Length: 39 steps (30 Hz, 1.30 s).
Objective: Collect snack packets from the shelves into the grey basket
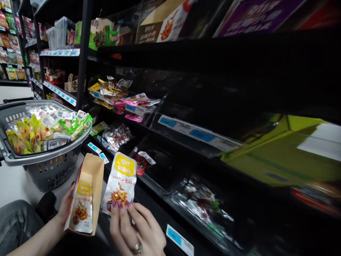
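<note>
My left hand (64,204) grips an open cardboard display box (97,185) from its left side; the fingers behind it are partly hidden. Inside that box lies a snack packet (83,209), white with a yellow label and a picture of orange-brown strips. A second snack packet (121,181) of the same design is pinched by its lower part in my right hand (137,227), which wears a ring. This packet is held upright, just right of the box, in front of the low shelf.
A grey shopping basket (53,161) full of packaged snacks (34,133) stands at the left. Dark shelves fill the right, with yellow and pink packets (138,101), silvery packets (201,202) in a clear bin and a yellow-green carton (271,153). My knee (18,224) shows lower left.
</note>
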Tool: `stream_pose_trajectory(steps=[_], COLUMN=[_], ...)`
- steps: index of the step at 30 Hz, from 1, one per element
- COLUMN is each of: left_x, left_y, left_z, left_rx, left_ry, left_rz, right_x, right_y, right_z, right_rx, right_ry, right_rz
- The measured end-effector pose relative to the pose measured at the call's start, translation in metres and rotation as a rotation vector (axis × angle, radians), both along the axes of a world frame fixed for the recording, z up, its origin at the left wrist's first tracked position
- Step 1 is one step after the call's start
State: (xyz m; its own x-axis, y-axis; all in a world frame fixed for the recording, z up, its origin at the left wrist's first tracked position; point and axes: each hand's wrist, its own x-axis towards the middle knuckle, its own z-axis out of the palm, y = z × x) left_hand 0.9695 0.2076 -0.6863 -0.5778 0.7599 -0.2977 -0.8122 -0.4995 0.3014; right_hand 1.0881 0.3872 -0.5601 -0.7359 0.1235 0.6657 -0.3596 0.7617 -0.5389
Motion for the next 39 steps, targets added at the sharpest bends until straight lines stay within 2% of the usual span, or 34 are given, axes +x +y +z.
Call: stream_pose_trajectory(steps=[3,5,6,8,9,11,13,15,17,19,23,25,27,29,31,33,39], left_x=[0.0,0.001,0.001,0.001,0.001,0.002,0.002,0.002,0.002,0.001,-0.001,0.0,0.001,0.002,0.002,0.002,0.001], left_y=[0.0,0.0,0.0,-0.001,-0.001,-0.001,0.001,0.004,0.008,0.011,0.014,0.015,0.015,0.016,0.016,0.017,0.021], left_z=[0.0,0.005,0.008,0.014,0.016,0.018,0.017,0.014,0.012,0.01,0.008,0.009,0.011,0.014,0.016,0.015,0.013], left_rx=[0.008,0.0,-0.008,-0.025,-0.033,-0.04,-0.033,0.0,0.051,0.097,0.142,0.147,0.151,0.157,0.162,0.152,0.178], left_ry=[0.011,-0.005,-0.016,-0.037,-0.047,-0.059,-0.067,-0.069,-0.065,-0.057,-0.057,-0.064,-0.06,-0.039,-0.011,-0.011,-0.04], left_rz=[-0.002,0.01,0.012,0.006,0.0,-0.011,-0.024,-0.021,-0.009,-0.004,0.022,0.049,0.059,0.061,0.063,0.082,0.083], right_x=[0.002,-0.006,-0.012,-0.025,-0.031,-0.04,-0.046,-0.05,-0.058,-0.07,-0.109,-0.131,-0.148,-0.16,-0.167,-0.173,-0.197], right_y=[-0.002,-0.007,-0.011,-0.018,-0.02,-0.023,-0.023,-0.021,-0.019,-0.021,-0.04,-0.053,-0.066,-0.076,-0.083,-0.086,-0.095], right_z=[-0.004,-0.005,-0.004,0.001,0.004,0.01,0.013,0.016,0.025,0.044,0.099,0.12,0.129,0.131,0.129,0.128,0.126], right_rx=[0.015,-0.036,-0.125,-0.452,-0.663,-1.029,-1.207,-1.206,-1.062,-0.788,-0.019,0.316,0.585,0.791,0.931,0.996,0.971], right_ry=[-0.009,0.035,0.067,0.097,0.077,-0.032,-0.123,-0.136,-0.084,-0.031,0.065,0.108,0.116,0.097,0.074,0.041,-0.167], right_rz=[0.006,-0.048,-0.1,-0.171,-0.164,-0.047,0.071,0.112,0.123,0.153,0.299,0.376,0.398,0.366,0.339,0.338,0.367])
